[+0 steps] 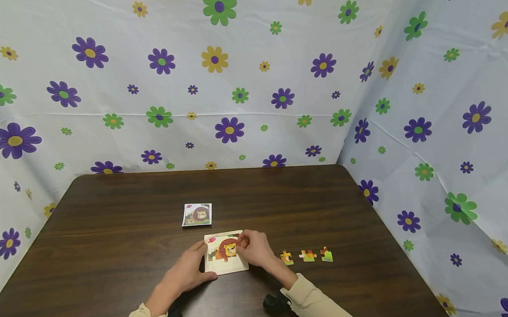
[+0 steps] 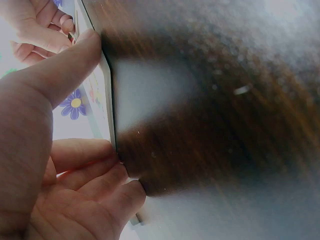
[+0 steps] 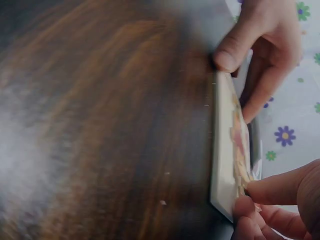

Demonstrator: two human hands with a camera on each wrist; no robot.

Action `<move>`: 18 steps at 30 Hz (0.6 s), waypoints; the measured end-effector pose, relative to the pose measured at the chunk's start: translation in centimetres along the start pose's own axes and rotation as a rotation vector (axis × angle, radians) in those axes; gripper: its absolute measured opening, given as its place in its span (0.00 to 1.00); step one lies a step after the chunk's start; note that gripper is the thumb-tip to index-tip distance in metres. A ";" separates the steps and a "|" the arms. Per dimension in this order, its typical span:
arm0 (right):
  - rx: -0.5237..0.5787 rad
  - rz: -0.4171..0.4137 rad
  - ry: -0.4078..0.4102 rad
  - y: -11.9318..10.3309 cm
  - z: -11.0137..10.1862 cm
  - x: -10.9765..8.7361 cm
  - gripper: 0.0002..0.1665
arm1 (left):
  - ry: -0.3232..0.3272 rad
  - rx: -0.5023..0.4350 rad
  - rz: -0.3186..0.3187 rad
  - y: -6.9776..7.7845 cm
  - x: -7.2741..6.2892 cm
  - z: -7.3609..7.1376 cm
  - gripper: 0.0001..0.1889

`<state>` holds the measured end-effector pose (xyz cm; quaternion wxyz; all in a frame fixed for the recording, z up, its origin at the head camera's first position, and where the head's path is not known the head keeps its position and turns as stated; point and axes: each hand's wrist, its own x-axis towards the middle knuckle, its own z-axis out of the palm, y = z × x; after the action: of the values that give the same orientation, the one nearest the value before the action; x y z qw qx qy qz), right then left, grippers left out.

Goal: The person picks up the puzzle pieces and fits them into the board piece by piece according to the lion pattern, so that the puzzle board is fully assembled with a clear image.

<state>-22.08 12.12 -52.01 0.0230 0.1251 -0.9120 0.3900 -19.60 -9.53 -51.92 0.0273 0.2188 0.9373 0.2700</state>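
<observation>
A square wooden puzzle board lies on the table, its upper part filled with pieces that show a lion's face and mane. Bare wood shows along its lower part. My left hand holds the board by its left side, thumb at the near corner and fingers along the edge, as the left wrist view shows. Over the board's right side, my right hand pinches a small puzzle piece between thumb and fingertips, mostly hidden by the fingers. In the right wrist view, those fingertips are right at the picture's surface.
Three loose puzzle pieces, an orange one, another and a greenish one, lie in a row right of my right hand. Behind the board lies a picture card of the lion. Flowered curtains surround the brown table.
</observation>
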 end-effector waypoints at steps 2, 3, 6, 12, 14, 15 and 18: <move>-0.012 -0.017 0.021 0.1 0.2 -0.1 0.05 | 0.005 -0.001 0.005 0.0 0.0 0.0 0.41; -0.017 -0.028 0.030 0.1 0.3 -0.1 0.05 | 0.007 -0.003 0.007 0.0 0.0 0.0 0.41; -0.029 -0.055 0.049 0.1 0.4 -0.1 0.04 | 0.008 -0.007 0.007 0.1 0.0 -0.2 0.41; -0.039 -0.072 0.062 0.1 0.6 -0.1 0.03 | -0.001 -0.007 0.001 0.1 0.0 -0.3 0.41; -0.041 -0.077 0.065 0.2 0.7 -0.1 0.03 | 0.000 -0.005 0.000 0.1 0.0 -0.3 0.41; -0.041 -0.080 0.066 0.2 0.7 -0.1 0.03 | 0.000 -0.003 0.000 0.1 0.0 -0.3 0.41; -0.040 -0.107 0.060 0.3 0.5 -0.1 0.03 | -0.001 0.000 0.002 0.1 0.1 -0.2 0.41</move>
<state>-22.06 11.94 -52.59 0.0738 0.1613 -0.9106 0.3734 -19.66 -9.54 -51.72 0.0274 0.2199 0.9371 0.2698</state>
